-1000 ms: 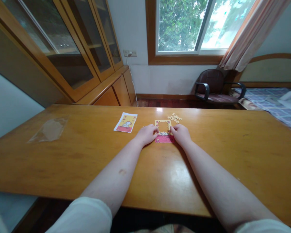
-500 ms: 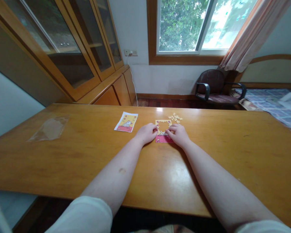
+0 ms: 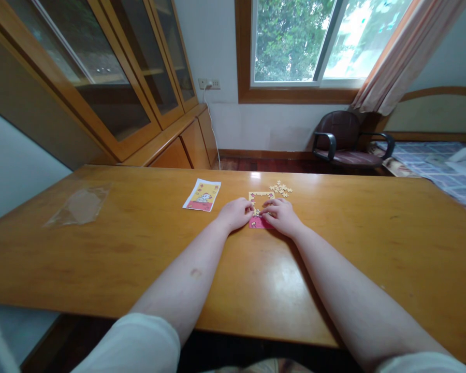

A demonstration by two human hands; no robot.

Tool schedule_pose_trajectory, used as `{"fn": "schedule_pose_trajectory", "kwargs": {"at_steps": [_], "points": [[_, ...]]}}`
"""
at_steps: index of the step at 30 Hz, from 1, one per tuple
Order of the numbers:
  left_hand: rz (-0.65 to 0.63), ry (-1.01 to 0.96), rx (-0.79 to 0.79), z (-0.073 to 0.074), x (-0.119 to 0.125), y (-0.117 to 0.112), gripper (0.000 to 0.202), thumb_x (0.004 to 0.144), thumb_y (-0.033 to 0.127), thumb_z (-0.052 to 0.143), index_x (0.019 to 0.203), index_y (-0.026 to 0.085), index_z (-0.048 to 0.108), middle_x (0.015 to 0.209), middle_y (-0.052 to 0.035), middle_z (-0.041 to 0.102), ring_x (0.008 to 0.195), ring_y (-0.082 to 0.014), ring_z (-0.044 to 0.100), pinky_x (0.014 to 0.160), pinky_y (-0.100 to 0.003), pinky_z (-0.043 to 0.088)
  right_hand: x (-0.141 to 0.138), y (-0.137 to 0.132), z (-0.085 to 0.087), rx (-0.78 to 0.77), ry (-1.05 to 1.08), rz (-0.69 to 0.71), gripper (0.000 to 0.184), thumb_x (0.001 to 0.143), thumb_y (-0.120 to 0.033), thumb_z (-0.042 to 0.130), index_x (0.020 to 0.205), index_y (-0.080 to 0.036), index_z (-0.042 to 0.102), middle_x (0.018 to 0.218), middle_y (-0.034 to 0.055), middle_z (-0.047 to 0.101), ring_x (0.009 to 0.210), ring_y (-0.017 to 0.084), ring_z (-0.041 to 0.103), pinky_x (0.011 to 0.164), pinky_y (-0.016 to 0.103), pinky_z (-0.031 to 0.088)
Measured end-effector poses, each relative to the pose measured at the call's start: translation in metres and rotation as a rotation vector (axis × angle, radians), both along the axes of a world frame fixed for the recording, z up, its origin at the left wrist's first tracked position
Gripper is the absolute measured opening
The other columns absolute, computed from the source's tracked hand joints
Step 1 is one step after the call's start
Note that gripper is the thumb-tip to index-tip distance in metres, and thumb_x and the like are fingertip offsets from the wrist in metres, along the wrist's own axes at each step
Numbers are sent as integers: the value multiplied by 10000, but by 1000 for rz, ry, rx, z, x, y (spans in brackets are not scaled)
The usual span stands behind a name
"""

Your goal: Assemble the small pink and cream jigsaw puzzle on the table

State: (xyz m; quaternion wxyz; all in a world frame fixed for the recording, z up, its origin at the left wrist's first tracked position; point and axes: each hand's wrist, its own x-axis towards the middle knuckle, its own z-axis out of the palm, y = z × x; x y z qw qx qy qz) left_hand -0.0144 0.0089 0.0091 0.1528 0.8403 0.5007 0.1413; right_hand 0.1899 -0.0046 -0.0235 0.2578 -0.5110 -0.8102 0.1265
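Observation:
A small jigsaw puzzle (image 3: 259, 223) lies flat on the table, its yellow and pink border joined around an unfilled middle. My left hand (image 3: 236, 213) rests at its left edge, fingers curled in and gripping that side. Over the right part of the puzzle is my right hand (image 3: 282, 216), its fingers stretched toward the lower middle and slightly apart. The fingertips touch the area just above the pink strip; no piece shows between them. Several loose puzzle pieces (image 3: 280, 188) form a pile just behind my right hand.
A picture card (image 3: 202, 196) with a white animal on yellow and pink lies left of the puzzle. Farther left is a clear plastic bag (image 3: 79, 205) on the wooden table (image 3: 147, 254). An office chair (image 3: 339, 137) stands beyond the table, and a glass-door cabinet (image 3: 140, 103) at the left.
My right hand has shifted slightly left over the puzzle, and its fingers have spread a little. My left hand stays almost still at the left edge.

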Motion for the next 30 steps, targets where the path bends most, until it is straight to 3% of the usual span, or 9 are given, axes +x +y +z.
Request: {"fn": "schedule_pose_trajectory", "kwargs": {"at_steps": [7, 12, 23, 30], "points": [[11, -14, -12, -1, 0, 0, 177, 846, 271, 542, 883, 214, 705, 938, -50, 667, 884, -193, 623, 762, -284, 484, 0, 1, -1, -3, -20, -9, 195, 862, -315, 592, 929, -295, 774, 1148, 56, 664, 1118, 260, 514, 1017, 475, 337], [-31, 1, 7, -3, -1, 0, 196, 859, 315, 529, 843, 218, 698, 875, -44, 653, 805, -187, 617, 709, -286, 470, -1, 0, 1, -4, -43, -24, 218, 873, -342, 587, 990, -283, 762, 1190, 65, 655, 1130, 261, 518, 1018, 462, 346], [2, -2, -13, -1, -1, 0, 187, 854, 280, 523, 872, 214, 697, 899, -47, 667, 827, -190, 615, 715, -282, 472, -1, 0, 2, -21, -43, -31, 221, 876, -349, 581, 986, -273, 757, 1188, 63, 657, 1132, 258, 525, 1027, 451, 355], [-3, -3, -4, -3, -1, 1, 182, 849, 279, 527, 882, 217, 695, 902, -40, 670, 828, -194, 617, 709, -285, 469, -4, -2, 3, -47, -189, -67, 442, 866, -487, 591, 1246, -270, 656, 1407, 86, 524, 1330, 326, 370, 1113, 515, 243]]}}
